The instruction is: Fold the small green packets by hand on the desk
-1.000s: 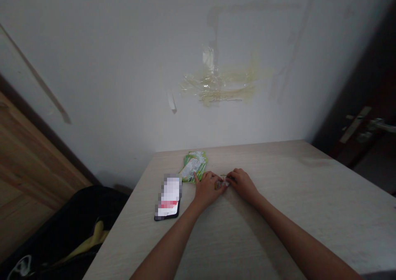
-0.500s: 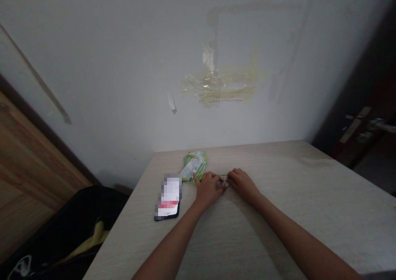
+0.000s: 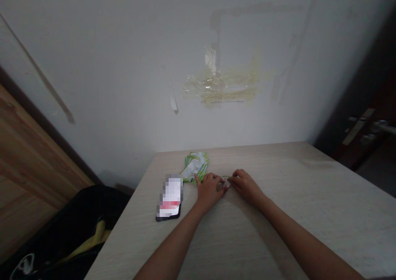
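Between my two hands is a small whitish packet (image 3: pixel 227 182) with a hint of green at its edge, low against the tabletop; it is too small and blurred to name its kind. My left hand (image 3: pixel 209 192) is closed over its left end, the thumb stretched out toward the green pouches. The fingertips of my right hand (image 3: pixel 247 186) pinch its right side. Just behind my left hand lies a loose pile of green and white printed pouches (image 3: pixel 196 167). A phone (image 3: pixel 171 197) with a lit, blurred-out screen rests left of my left forearm.
The pale wooden table (image 3: pixel 278 164) backs onto a grey wall (image 3: pixel 123 86) with peeling clear tape (image 3: pixel 210 84). Below its left edge is a black bag or bin (image 3: pixel 93 201) with something yellow (image 3: pixel 93 241) inside. A dark door with a metal handle (image 3: pixel 383 126) stands at right.
The view has shifted slightly. My right hand's fingers have drawn a little lower over the small packet; my left hand keeps its place on it.
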`<state>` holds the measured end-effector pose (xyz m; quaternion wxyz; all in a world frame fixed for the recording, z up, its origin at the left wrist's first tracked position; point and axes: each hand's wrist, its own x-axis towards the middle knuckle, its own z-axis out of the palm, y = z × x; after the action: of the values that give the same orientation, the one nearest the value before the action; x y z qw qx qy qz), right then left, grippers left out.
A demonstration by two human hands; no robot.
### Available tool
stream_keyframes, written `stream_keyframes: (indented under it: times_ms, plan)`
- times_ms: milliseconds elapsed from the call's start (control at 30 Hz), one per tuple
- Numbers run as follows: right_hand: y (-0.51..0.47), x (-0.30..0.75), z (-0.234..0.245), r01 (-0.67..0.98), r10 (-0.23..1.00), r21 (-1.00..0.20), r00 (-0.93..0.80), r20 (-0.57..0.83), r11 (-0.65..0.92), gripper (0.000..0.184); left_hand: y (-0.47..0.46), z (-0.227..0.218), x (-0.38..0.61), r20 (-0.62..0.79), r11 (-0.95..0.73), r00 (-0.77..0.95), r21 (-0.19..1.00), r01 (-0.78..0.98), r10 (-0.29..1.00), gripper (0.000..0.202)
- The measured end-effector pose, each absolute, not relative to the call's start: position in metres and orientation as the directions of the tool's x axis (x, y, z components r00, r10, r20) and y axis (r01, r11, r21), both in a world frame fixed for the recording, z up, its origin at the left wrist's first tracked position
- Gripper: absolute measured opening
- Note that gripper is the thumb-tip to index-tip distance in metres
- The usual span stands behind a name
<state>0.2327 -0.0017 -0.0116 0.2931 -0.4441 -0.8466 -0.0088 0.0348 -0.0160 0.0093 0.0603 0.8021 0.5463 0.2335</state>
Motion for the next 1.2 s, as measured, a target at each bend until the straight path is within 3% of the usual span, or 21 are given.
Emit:
stream_keyframes:
  times_ms: [233, 600, 1200]
  plan:
    - [-0.005, 0.230, -0.005, 0.783, 0.752, -0.191, -0.452, 0.479, 0.593, 0.012, -0.018, 0.009, 0.036, 0.316, -0.377, 0.265, 0.376, 0.847, 0.911, 0.028]
    - [-0.011, 0.230, -0.003, 0.729, 0.763, -0.286, -0.482, 0.431, 0.622, 0.027, -0.019, 0.011, 0.035, 0.344, -0.358, 0.244, 0.321, 0.877, 0.907, 0.024]
    - [-0.013, 0.230, -0.001, 0.695, 0.762, -0.336, -0.496, 0.416, 0.636, 0.034, -0.017, 0.010, 0.032, 0.354, -0.373, 0.238, 0.386, 0.844, 0.904, 0.021]
